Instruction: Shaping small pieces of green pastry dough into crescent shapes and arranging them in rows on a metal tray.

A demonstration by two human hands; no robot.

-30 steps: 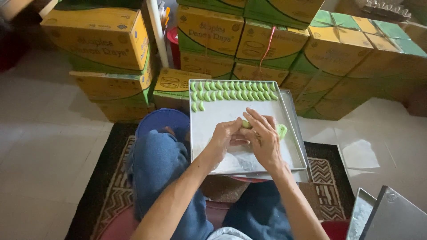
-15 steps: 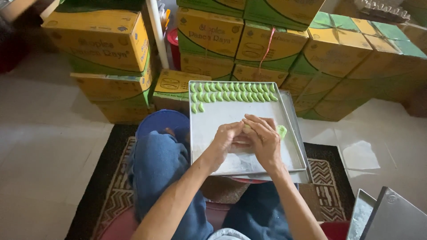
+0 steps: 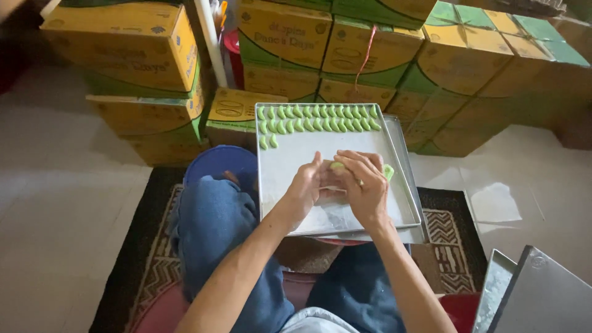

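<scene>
Cardboard boxes (image 3: 290, 37), yellow and green, are standing stacked along the far side, filling most of the room's back. Nearer, a patterned rug (image 3: 154, 259) is lying on the pale floor, and the person is sitting on it in blue jeans (image 3: 216, 228), with a blue tub (image 3: 219, 163) just beyond the left knee. At the near right, spare metal trays (image 3: 530, 296) are leaning.

A shallow metal tray (image 3: 277, 185) is resting across the lap. Small green crescent pieces (image 3: 317, 118) are sitting in two neat rows along its far edge, with a third row just begun at the far left.

Both hands are meeting over the middle of the tray. The left hand (image 3: 305, 191) is cupping from the left; the right hand (image 3: 364, 188) is curling over from the right, a ring showing on one finger. The fingers of both are closing on a green lump (image 3: 337, 165) of dough, pinching it between them. Another green bit (image 3: 388, 171) is lying just right of the right hand.

To shape this well, I would judge, the pinch wants to be light and even, so the piece is matching the crescents already lined up, and the tray is kept level on the knees.
</scene>
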